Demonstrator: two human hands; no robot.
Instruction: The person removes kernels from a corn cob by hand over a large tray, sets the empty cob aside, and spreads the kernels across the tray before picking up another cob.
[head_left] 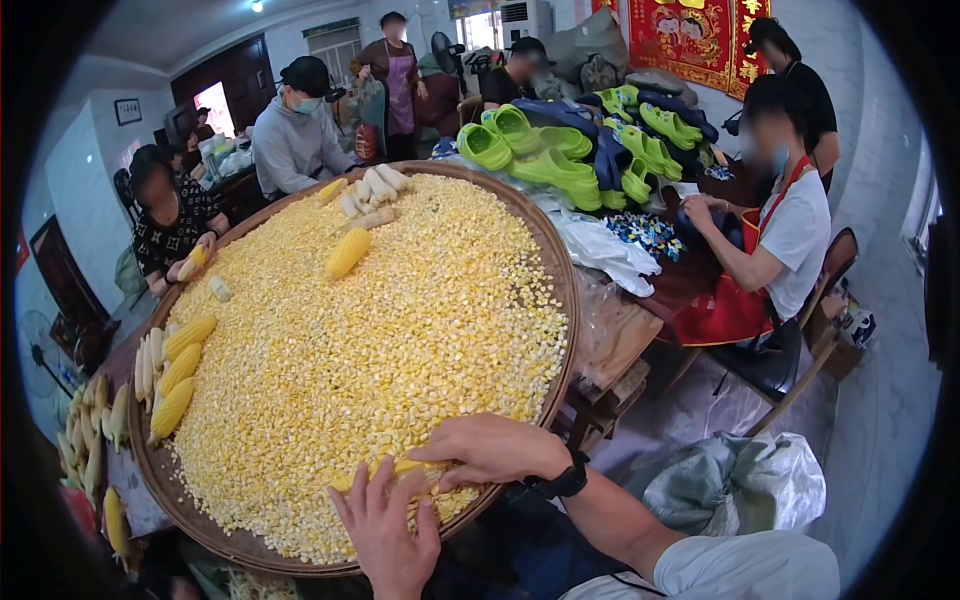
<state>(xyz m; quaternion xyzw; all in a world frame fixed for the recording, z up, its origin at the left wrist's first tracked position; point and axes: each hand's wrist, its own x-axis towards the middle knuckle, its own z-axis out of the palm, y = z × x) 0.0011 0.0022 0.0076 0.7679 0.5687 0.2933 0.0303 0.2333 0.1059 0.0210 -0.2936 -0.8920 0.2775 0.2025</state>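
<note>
A large round tray (562,262) spreads across the middle, covered with loose yellow corn kernels (400,340). At its near edge a corn cob (404,467) lies beneath my two hands. My left hand (388,530) rests on the cob with its fingers spread. My right hand (487,450), with a black band at the wrist, curls its fingers over the cob's right part. Farther up the tray a yellow cob (348,253) lies on the kernels, near a group of bare pale cobs (375,194). More yellow cobs (178,377) lie along the left rim.
Green clogs (550,165) are piled behind the tray. At the right a seated person (790,225) works at a table with small colourful pieces (645,236). Another person (172,220) holds a cob at the left rim. Plastic sacks (740,485) lie at lower right.
</note>
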